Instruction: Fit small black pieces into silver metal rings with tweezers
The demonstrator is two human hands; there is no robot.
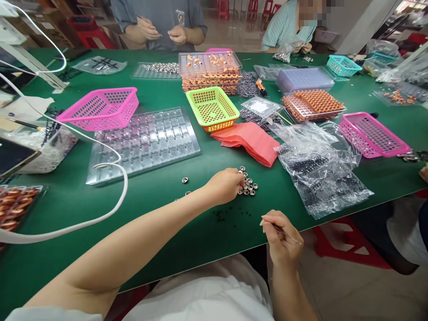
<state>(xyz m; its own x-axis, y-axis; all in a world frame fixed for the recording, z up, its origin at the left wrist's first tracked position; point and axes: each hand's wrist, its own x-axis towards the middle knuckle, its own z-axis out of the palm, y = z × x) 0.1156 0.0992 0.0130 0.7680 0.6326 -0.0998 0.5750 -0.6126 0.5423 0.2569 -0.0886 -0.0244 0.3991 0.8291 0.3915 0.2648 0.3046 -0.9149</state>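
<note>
My left hand [226, 186] reaches across the green table to a small cluster of silver ring-shaped metal parts [250, 187]. Its fingers are bent and closed at the cluster's left side; what is between the fingertips is hidden. Close to the table's front edge, my right hand [282, 234] grips a thin metal tool, apparently tweezers [280, 229], with one slim end sticking out behind the hand. Tiny black pieces [220, 215] lie scattered on the table between my hands. A single silver ring [185, 180] sits apart, left of my left hand, with others partly hidden by my forearm.
Beyond my hands are red-pink cloth [249, 140], a yellow-green basket [213, 107] and a clear moulded tray [150, 142]. Plastic bags of black parts [321, 174] lie right. A white cable [123, 187] loops across the left. Two people sit opposite, one in a grey shirt [167, 22].
</note>
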